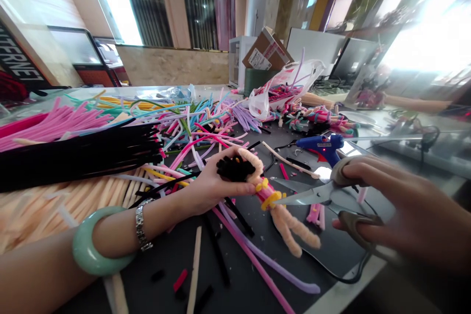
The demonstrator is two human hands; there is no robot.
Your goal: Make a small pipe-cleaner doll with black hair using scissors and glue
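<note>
My left hand [209, 181] is closed around the head and upper body of a pipe-cleaner doll [267, 195]. The doll has black hair, a pink body with yellow bands, and two peach legs that point down and to the right. My right hand [397, 211] has its fingers through the handles of a pair of scissors [331, 196]. The scissors' blades are spread, and one blade's tip reaches the doll's yellow waistband; whether it touches cannot be made out. Behind the scissors lies a blue glue gun [322, 144] with a red trigger.
Bundles of black pipe cleaners [81, 154], pink ones [59, 120] and peach ones [66, 206] cover the left side. A plastic bag [261, 103] and a cardboard box [268, 51] stand at the back. A black cord [331, 272] and cut scraps lie on the dark mat [165, 250].
</note>
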